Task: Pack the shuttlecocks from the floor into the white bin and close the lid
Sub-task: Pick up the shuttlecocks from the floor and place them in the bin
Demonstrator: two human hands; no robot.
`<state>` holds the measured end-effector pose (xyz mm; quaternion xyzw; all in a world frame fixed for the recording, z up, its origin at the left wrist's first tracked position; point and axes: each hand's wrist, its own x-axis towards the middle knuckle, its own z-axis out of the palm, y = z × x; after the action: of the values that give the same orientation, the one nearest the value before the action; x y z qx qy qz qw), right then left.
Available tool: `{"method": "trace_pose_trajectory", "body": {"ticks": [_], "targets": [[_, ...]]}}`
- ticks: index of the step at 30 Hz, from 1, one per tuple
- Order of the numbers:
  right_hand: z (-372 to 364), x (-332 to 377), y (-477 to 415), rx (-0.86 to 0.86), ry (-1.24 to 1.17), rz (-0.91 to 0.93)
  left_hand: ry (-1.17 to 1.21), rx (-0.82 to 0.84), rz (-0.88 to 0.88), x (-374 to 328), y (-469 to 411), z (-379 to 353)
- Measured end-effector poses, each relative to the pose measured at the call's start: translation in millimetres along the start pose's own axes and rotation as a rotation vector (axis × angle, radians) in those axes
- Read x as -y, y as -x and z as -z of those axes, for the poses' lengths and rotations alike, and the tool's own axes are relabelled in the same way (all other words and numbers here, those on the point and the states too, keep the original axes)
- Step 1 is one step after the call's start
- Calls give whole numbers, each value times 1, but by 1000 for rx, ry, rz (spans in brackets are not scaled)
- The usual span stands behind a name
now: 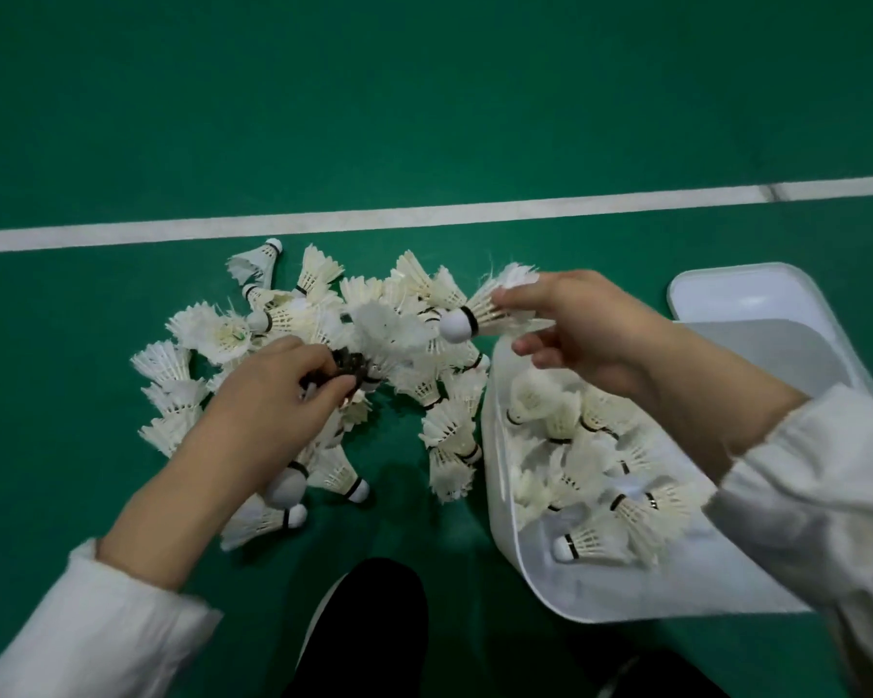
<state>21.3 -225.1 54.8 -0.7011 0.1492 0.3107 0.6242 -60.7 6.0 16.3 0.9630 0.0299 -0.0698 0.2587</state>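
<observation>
A heap of several white feather shuttlecocks (318, 314) lies on the green floor below the white line. My left hand (278, 395) reaches into the heap and pinches a dark, blurred shuttlecock (349, 367). My right hand (580, 324) holds one white shuttlecock (480, 309) by its feathers, cork pointing left, just above the far left corner of the white bin (495, 476). The bin stands at the right and holds several shuttlecocks (590, 476). Its lid (747, 294) lies behind it.
A white court line (424, 214) crosses the green floor (424, 93) behind the heap. My dark shoe (369, 627) is at the bottom centre between heap and bin. My white sleeves (87, 642) frame both lower corners.
</observation>
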Motion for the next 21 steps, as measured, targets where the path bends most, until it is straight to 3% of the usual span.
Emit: {"method": "trace_pose_trajectory", "body": {"ticks": [4, 7, 14, 17, 21], "targets": [[23, -2, 13, 1, 215, 81, -161, 19, 95, -2, 6, 4], [40, -11, 25, 10, 287, 138, -81, 55, 143, -7, 14, 8], [21, -42, 38, 77, 76, 275, -122, 90, -63, -26, 23, -3], [-11, -45, 36, 161, 116, 334, -151, 105, -114, -33, 28, -6], [-35, -48, 13, 71, 215, 377, -142, 107, -147, -30, 35, -6]]}}
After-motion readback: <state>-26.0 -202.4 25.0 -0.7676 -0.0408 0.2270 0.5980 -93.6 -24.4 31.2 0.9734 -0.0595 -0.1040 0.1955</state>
